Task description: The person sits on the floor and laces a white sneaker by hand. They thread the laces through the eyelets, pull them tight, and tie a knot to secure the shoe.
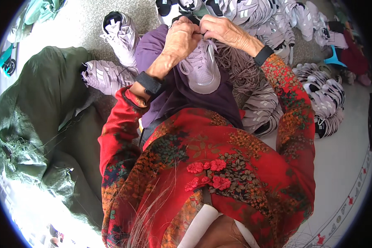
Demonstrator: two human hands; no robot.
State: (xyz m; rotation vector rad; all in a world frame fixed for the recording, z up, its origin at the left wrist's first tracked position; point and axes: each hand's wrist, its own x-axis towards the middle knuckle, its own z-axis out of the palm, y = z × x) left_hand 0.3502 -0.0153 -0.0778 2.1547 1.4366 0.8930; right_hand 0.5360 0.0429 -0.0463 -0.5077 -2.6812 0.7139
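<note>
Pale-lilac lace-up sneaker (201, 70) lay on your purple-clothed lap (165, 99), left hand (184, 36) and right hand (226, 32) curled nearly closed at its collar, exact hold hidden, apparently lacing, where steady pinching seemed needed next.

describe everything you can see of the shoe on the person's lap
The shoe is a pale lilac sneaker with what looks like a mesh toe, a lighter sole edge and a small dark mark near the laces. The laces cross its front, with a loop hanging at one side. It lies on the purple cloth, toe toward the person. The left hand and right hand meet over its ankle end, partly hiding it.
</note>
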